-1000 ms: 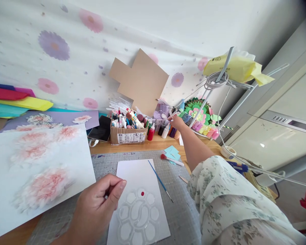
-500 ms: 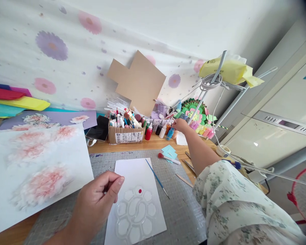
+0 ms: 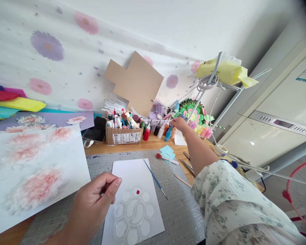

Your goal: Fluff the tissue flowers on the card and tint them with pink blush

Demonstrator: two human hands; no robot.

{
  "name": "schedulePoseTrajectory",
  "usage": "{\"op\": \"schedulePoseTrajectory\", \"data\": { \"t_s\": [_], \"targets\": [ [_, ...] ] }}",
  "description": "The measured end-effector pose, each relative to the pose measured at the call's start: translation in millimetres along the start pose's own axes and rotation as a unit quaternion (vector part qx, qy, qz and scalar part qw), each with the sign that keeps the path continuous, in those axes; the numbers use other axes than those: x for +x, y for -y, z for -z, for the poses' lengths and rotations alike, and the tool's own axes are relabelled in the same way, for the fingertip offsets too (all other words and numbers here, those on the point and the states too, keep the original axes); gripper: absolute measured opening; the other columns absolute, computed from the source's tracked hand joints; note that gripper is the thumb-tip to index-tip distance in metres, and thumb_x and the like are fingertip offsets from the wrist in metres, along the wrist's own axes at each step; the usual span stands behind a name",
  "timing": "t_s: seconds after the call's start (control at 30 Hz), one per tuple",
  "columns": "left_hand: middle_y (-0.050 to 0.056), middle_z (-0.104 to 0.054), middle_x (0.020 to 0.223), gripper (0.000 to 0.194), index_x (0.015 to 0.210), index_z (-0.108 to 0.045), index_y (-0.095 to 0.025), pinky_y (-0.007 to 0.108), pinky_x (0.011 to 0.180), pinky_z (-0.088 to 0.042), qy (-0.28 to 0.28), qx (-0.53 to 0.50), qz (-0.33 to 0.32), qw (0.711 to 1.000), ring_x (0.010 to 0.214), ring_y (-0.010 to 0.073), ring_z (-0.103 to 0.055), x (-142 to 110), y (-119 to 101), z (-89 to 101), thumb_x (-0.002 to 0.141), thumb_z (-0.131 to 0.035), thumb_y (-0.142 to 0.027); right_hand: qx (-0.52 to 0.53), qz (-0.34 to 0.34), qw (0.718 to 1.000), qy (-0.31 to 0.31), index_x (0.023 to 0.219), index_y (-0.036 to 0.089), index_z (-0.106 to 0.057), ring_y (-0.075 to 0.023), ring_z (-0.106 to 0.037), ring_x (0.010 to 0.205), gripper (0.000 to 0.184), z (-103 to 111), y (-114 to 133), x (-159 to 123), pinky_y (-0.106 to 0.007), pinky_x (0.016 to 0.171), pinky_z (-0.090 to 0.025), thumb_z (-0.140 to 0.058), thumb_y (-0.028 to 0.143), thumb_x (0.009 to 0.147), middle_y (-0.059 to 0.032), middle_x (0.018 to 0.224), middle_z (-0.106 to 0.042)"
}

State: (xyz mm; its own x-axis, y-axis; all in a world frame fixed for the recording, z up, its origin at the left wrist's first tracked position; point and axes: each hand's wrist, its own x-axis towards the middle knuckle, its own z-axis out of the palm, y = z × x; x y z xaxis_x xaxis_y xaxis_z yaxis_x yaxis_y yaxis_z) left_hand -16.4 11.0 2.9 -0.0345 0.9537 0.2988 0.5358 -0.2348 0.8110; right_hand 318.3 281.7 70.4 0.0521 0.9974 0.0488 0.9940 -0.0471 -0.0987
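My left hand hovers at the left edge of a white sheet of paper, thumb pressed to the curled forefinger; a small dark bit shows in the fist, its kind unclear. On that sheet lies a clear flower-shaped paint palette with one dab of red paint in its top well. My right hand is stretched out to the row of paint bottles, fingers drawn together just above a blue bottle; what they grip is hidden. Along the row stand a red bottle and a white bottle.
A thin blue paintbrush lies across the sheet's right edge on the grey cutting mat. Pens fill a cardboard box. A floral print is at left; a metal stand rises at right.
The whole view has shifted slightly, so things sit a little further left. Both hands keep nearly the same pose and place.
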Motion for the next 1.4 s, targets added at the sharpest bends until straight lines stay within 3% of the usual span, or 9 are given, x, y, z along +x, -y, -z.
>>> {"op": "schedulePoseTrajectory", "data": {
  "t_s": [0.17, 0.43, 0.63, 0.77, 0.97, 1.1, 1.27, 1.33, 1.4],
  "targets": [
    [-0.006, -0.048, 0.048, 0.036, 0.063, -0.054, -0.022, 0.017, 0.047, -0.040, 0.021, -0.005, 0.002, 1.000, 0.046, 0.0098, -0.049, -1.3, 4.3, -0.7, 0.086, -0.046, -0.049, -0.058, -0.008, 0.998, -0.038, 0.119, 0.017, -0.056, -0.0202, -0.060, 0.102, 0.032, 9.5, 4.7, 19.0, -0.041, 0.086, -0.052, -0.054, 0.034, 0.091, -0.0085, 0.120, -0.058],
    [-0.006, -0.049, 0.047, 0.036, 0.063, -0.055, -0.021, 0.018, 0.045, -0.040, 0.028, -0.009, 0.018, 0.999, 0.045, 0.0103, -0.049, 2.8, 2.3, -2.2, 0.086, -0.047, -0.048, -0.125, 0.035, 0.991, 0.011, 0.120, 0.016, -0.055, -0.0205, -0.060, 0.102, 0.034, 7.6, 26.1, 48.6, -0.041, 0.085, -0.052, -0.056, 0.034, 0.090, -0.0093, 0.120, -0.058],
    [-0.006, -0.050, 0.048, 0.035, 0.064, -0.057, -0.021, 0.019, 0.046, -0.040, 0.041, -0.017, 0.021, 0.999, 0.046, 0.0109, -0.049, 2.0, 2.0, -2.5, 0.085, -0.047, -0.047, -0.135, 0.033, 0.990, 0.013, 0.119, 0.015, -0.055, -0.0205, -0.060, 0.102, 0.035, 5.6, 27.2, 41.1, -0.041, 0.085, -0.052, -0.056, 0.034, 0.090, -0.0095, 0.120, -0.058],
    [-0.005, -0.049, 0.048, 0.036, 0.064, -0.056, -0.021, 0.020, 0.046, -0.039, 0.044, -0.017, 0.019, 0.999, 0.046, 0.0113, -0.048, 2.7, 1.9, -2.6, 0.086, -0.046, -0.048, -0.115, 0.040, 0.992, -0.033, 0.119, 0.016, -0.055, -0.0201, -0.060, 0.101, 0.034, 21.9, 28.0, 22.5, -0.041, 0.085, -0.052, -0.055, 0.034, 0.091, -0.0088, 0.120, -0.058],
    [-0.004, -0.052, 0.055, 0.032, 0.070, -0.057, -0.021, 0.023, 0.051, -0.042, 0.037, -0.020, 0.003, 0.999, 0.052, 0.0130, -0.050, 5.0, 7.9, -5.3, 0.086, -0.047, -0.047, -0.036, 0.059, 0.983, -0.172, 0.093, 0.015, -0.067, -0.0208, -0.064, 0.090, 0.019, 78.2, 37.0, -37.3, -0.031, 0.078, -0.048, -0.055, 0.028, 0.087, -0.0066, 0.090, -0.069],
    [0.004, -0.063, 0.092, 0.030, 0.100, -0.056, -0.021, 0.030, 0.068, -0.051, 0.014, -0.073, -0.016, 0.997, 0.078, 0.0179, -0.061, 7.9, 11.4, -13.7, 0.083, -0.054, -0.045, 0.067, 0.093, 0.965, -0.236, 0.094, 0.017, -0.068, -0.0158, -0.062, 0.072, 0.022, 94.7, 48.3, -107.4, -0.025, 0.062, -0.045, -0.056, 0.032, 0.082, -0.0022, 0.080, -0.069],
    [0.012, -0.042, 0.138, 0.062, 0.131, -0.034, -0.024, 0.035, 0.082, -0.052, 0.088, -0.158, -0.041, 0.983, 0.109, 0.0223, -0.056, 4.2, 4.7, -17.7, 0.079, -0.062, -0.043, 0.459, 0.222, 0.855, -0.096, 0.072, 0.016, -0.068, -0.0120, -0.057, 0.058, 0.014, 49.8, 77.6, -199.3, -0.025, 0.055, -0.043, -0.069, 0.029, 0.068, -0.0001, 0.062, -0.065],
    [0.011, -0.051, 0.130, 0.068, 0.134, -0.033, -0.024, 0.035, 0.079, -0.052, 0.145, -0.157, -0.041, 0.976, 0.100, 0.0219, -0.060, 1.8, -2.6, -14.7, 0.077, -0.065, -0.044, 0.524, 0.243, 0.815, -0.049, 0.072, 0.016, -0.067, -0.0108, -0.056, 0.057, 0.015, 25.6, 89.4, -227.6, -0.025, 0.055, -0.043, -0.070, 0.031, 0.069, 0.0002, 0.063, -0.064],
    [0.006, -0.064, 0.106, 0.054, 0.125, -0.046, -0.022, 0.034, 0.077, -0.049, 0.194, -0.107, -0.029, 0.975, 0.088, 0.0211, -0.062, 0.7, -10.7, -10.8, 0.079, -0.063, -0.044, 0.551, 0.240, 0.799, -0.034, 0.072, 0.017, -0.065, -0.0091, -0.054, 0.056, 0.015, 7.2, 97.5, -247.5, -0.023, 0.053, -0.042, -0.070, 0.031, 0.070, 0.0010, 0.063, -0.063]
  ]
}}
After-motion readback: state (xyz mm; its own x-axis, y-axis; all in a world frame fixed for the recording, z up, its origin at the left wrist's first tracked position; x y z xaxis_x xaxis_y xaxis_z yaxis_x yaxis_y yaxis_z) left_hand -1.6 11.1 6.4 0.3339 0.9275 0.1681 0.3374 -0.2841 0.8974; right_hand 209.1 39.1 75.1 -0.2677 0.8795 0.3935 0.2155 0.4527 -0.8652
